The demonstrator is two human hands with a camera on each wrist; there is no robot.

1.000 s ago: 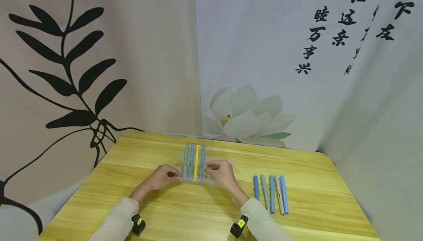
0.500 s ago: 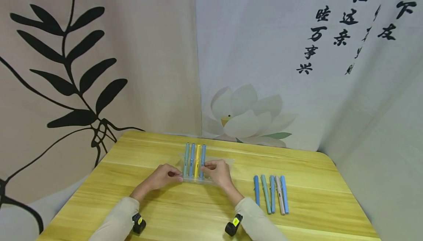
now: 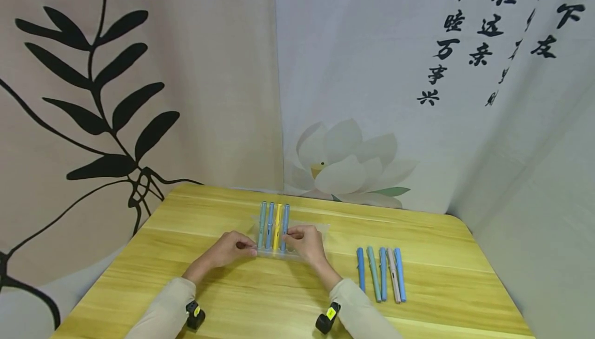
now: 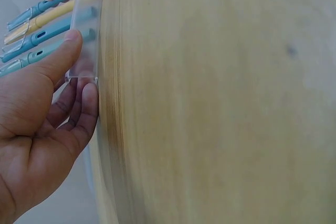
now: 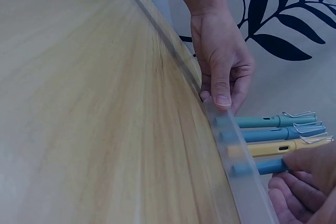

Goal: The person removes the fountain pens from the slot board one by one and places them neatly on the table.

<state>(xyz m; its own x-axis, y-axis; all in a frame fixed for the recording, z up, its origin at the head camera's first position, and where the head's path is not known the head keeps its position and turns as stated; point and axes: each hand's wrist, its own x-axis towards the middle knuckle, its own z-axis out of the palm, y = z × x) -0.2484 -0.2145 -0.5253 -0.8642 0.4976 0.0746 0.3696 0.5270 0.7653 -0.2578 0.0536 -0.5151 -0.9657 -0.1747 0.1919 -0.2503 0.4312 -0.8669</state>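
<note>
Four pens point(image 3: 273, 226) lie side by side in a clear plastic tray point(image 3: 321, 227) at the middle of the tabletop point(image 3: 241, 297): teal, blue, yellow, blue from left to right in the head view. The left hand point(image 3: 229, 249) pinches the tray's near left corner, thumb on top and curled fingers underneath, as the left wrist view shows plainly. The right hand point(image 3: 304, 242) has its grip closed on the rightmost blue pen point(image 3: 285, 220), fingertips pressed to its lower part; in the right wrist view only the curled fingers point(image 5: 294, 195) show at the frame's bottom corner, the rest of that hand being cut off. The tray itself is hard to make out, since its clear walls blend into the wood, and its near edge is partly covered by both hands. The pens' lower ends are hidden behind the tray's wall and the fingers.

Five more pens point(image 3: 380, 273) lie in a row on the bare wood to the right, well apart from the tray: blue, teal, blue, pale pink, blue. A printed cloth backdrop point(image 3: 139, 96) hangs behind the tabletop.
</note>
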